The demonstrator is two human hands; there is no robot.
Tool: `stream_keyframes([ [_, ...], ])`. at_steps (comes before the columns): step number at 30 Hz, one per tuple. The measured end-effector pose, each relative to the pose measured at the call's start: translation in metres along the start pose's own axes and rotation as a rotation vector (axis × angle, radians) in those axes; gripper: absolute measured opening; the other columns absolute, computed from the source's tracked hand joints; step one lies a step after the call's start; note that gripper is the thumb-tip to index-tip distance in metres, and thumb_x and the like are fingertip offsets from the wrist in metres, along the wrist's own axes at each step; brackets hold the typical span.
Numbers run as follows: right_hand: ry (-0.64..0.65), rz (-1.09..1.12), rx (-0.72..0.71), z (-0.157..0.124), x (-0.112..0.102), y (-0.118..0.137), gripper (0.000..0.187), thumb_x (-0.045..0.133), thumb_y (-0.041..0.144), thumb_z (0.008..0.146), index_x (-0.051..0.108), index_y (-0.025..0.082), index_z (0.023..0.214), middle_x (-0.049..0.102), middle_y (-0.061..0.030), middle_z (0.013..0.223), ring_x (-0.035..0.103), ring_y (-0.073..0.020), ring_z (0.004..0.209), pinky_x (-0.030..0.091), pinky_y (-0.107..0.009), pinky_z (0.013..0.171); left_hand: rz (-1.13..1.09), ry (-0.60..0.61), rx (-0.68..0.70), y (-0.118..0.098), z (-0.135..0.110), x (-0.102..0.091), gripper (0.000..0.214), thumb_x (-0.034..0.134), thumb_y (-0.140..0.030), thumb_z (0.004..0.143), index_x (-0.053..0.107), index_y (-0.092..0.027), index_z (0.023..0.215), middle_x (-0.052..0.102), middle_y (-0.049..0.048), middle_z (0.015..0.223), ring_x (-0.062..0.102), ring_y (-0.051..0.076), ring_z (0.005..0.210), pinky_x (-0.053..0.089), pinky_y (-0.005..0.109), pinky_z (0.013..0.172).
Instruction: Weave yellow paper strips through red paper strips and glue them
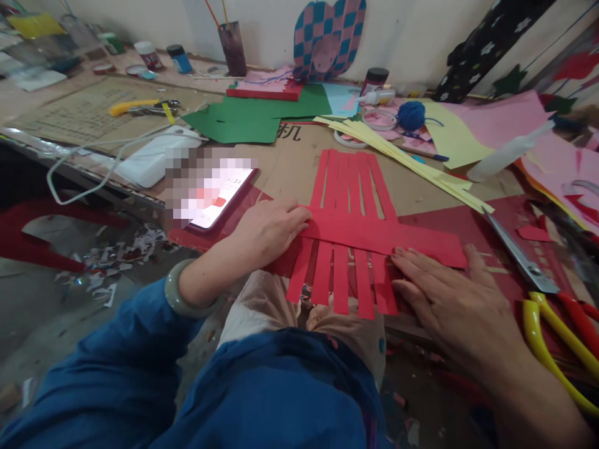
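Red paper cut into long strips (340, 271) lies at the table's front edge, with the lower strip ends hanging over it toward my lap. Across its middle runs a wide red paper band (360, 231). At the band's left end is my left hand (266, 231), its fingers closed together on the paper and its thumb hidden. My right hand (461, 302) rests flat over the lower right edge of the band, fingers stretched out. Yellow-and-red-handled scissors (533, 274) lie open-bladed to the right of it.
A lit phone (219, 196) and a white power bank (156, 156) with a cable lie left. Beyond are green paper (248, 118), pale yellow strips (397, 149), a blue yarn ball (410, 116), a glue bottle (508, 153) and a yellow cutter (135, 107). Paper scraps litter the floor.
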State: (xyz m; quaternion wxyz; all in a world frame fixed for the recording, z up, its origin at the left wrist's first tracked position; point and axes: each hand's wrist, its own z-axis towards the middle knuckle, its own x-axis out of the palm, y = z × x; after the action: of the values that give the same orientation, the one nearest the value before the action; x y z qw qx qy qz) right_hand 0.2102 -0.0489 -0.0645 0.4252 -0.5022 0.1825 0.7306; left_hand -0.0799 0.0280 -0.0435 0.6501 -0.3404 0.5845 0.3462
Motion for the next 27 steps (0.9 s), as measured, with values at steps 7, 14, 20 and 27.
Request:
stream_keyframes([
  [7,-0.009,-0.023,-0.013,0.000,0.001,-0.001,0.035,0.039,0.026,0.102,0.067,0.007,0.112,0.074,-0.0191,0.110,0.074,-0.0289,0.095,0.029,-0.061,0.115,-0.026,-0.032,-0.062,-0.001,-0.003,0.000,0.025,0.049,-0.027,0.099,0.068,-0.017,0.111,0.065,0.0075,0.095,0.062,0.018,0.084,0.044,0.026,0.068],
  [14,-0.036,-0.042,-0.015,0.001,0.003,0.000,0.037,0.037,0.026,0.103,0.068,0.007,0.110,0.075,-0.0179,0.107,0.074,-0.0277,0.093,0.029,-0.059,0.115,0.057,-0.192,-0.057,0.001,-0.003,0.010,0.021,0.051,-0.025,0.097,0.070,-0.016,0.096,0.066,0.0087,0.091,0.061,0.021,0.084,0.047,0.033,0.073],
  [20,-0.020,-0.050,-0.009,0.000,0.004,0.000,0.043,0.033,0.029,0.104,0.068,0.007,0.111,0.074,-0.0184,0.108,0.074,-0.0286,0.092,0.028,-0.061,0.115,0.042,-0.691,0.085,0.002,-0.022,0.016,0.016,0.054,-0.014,0.094,0.069,-0.019,0.093,0.071,0.0063,0.097,0.061,0.021,0.090,0.050,0.036,0.082],
  [27,-0.023,-0.042,-0.011,0.001,0.003,0.000,0.041,0.034,0.029,0.104,0.068,0.007,0.111,0.075,-0.0184,0.105,0.074,-0.0290,0.093,0.030,-0.062,0.113,-0.161,-0.697,0.452,-0.031,-0.047,0.009,0.015,0.060,-0.019,0.094,0.067,-0.011,0.104,0.075,0.0085,0.104,0.068,0.021,0.103,0.055,0.034,0.093],
])
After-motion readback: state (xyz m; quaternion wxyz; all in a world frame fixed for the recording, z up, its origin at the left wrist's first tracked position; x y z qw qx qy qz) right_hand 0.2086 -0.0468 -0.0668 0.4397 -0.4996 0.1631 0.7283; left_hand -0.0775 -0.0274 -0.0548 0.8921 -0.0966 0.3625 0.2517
